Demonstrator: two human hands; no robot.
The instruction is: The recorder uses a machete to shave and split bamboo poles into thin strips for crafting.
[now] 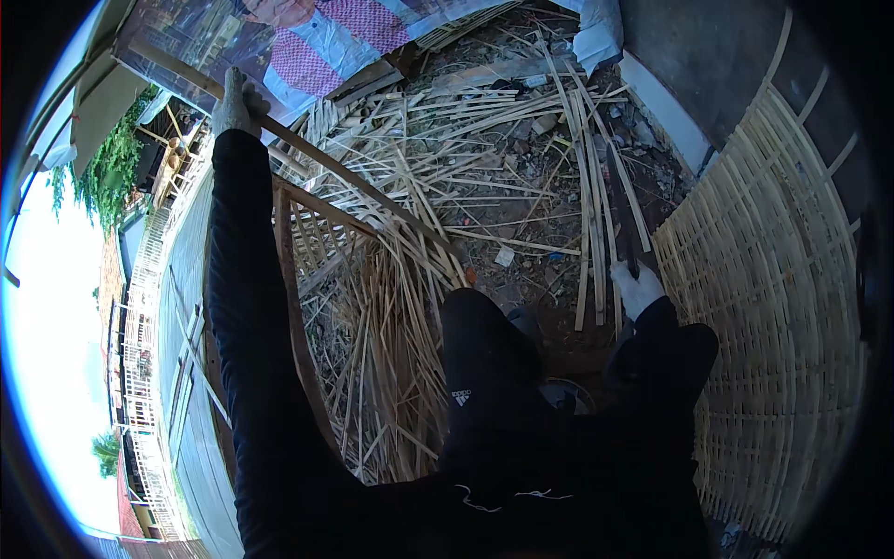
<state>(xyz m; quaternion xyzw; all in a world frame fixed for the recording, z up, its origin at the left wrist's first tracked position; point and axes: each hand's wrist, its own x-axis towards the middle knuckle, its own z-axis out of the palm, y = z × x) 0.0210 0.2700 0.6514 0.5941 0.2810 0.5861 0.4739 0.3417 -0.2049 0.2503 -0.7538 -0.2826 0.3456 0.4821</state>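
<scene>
My left hand (240, 104), in a pale glove, is stretched far out to the upper left and closed around a long bamboo strip (354, 183). The strip slants down to the right, and its lower end lies near my knee. In my gloved right hand (638, 289), low on the right, is a long dark-bladed knife (619, 200) that points away from me. Its handle is mostly hidden by the fingers. Split bamboo strips (507, 112) lie scattered on the ground between the two hands.
A large woven bamboo panel (773, 307) stands along my right side. Left of my leg lies a thick pile of bamboo strips (382, 345) beside a wooden frame (285, 233). A printed banner (326, 51) hangs ahead. A low white wall edge (666, 112) is at the far right.
</scene>
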